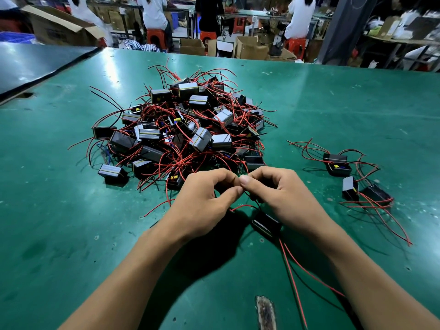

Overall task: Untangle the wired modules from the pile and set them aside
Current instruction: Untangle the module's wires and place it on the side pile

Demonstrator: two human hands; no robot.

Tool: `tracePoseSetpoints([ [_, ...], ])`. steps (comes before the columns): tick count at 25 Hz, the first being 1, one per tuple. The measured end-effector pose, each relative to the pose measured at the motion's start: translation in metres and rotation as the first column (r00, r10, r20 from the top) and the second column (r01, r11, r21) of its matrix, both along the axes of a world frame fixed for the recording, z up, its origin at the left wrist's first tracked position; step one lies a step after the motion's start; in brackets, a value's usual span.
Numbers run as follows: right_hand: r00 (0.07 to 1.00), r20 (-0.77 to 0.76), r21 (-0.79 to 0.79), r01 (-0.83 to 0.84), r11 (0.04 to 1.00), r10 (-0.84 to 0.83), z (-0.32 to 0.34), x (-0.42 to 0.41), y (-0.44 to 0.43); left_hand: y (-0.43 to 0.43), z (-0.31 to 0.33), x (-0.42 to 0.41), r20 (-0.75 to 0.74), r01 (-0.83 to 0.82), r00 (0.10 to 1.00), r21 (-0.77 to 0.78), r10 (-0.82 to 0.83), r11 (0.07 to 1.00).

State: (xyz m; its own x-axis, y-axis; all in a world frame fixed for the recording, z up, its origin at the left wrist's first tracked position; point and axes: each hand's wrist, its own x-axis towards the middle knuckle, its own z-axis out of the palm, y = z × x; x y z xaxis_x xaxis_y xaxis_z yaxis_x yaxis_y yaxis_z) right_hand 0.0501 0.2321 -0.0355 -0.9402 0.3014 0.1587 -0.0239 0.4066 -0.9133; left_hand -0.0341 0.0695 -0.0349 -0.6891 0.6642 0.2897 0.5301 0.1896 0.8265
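A big pile of black box modules with tangled red and black wires (183, 125) lies in the middle of the green table (59, 210). Just in front of it my left hand (204, 198) and my right hand (278, 196) meet, each pinching thin wires between thumb and fingers. One black module (266, 225) hangs from those wires below my right hand, its red and black leads trailing toward me. At the right, a small group of separated modules (350, 177) lies with loose red wires spread around it.
A dark grey board (35, 65) covers the table's far left corner. A worn patch (265, 313) marks the near table edge. Beyond the table are cardboard boxes (252, 48), red stools and several seated people in white.
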Motion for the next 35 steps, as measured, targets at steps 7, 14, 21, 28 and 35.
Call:
tracePoseSetpoints([
  [7, 0.965, -0.263, 0.320, 0.085, 0.944, 0.002, 0.001, 0.004, 0.000, 0.001, 0.001, -0.002, 0.124, -0.085, 0.989, -0.005, 0.085, 0.996],
  [14, 0.930, -0.345, 0.554, 0.094, 0.827, 0.125, -0.005, 0.001, 0.004, 0.000, 0.002, -0.005, 0.236, -0.096, 0.967, -0.016, 0.097, 0.995],
  [21, 0.907, -0.371, 0.649, 0.102, 0.753, 0.197, -0.004, 0.002, 0.012, -0.004, 0.005, -0.007, 0.237, -0.017, 0.971, -0.046, 0.028, 0.999],
  [28, 0.912, -0.355, 0.621, 0.068, 0.781, 0.204, -0.006, 0.000, 0.013, -0.006, 0.008, -0.008, 0.218, 0.026, 0.976, -0.091, -0.006, 0.996],
  [35, 0.945, -0.271, 0.680, 0.052, 0.731, 0.184, 0.000, 0.003, 0.012, -0.007, 0.007, -0.010, 0.182, 0.030, 0.983, -0.105, -0.010, 0.994],
])
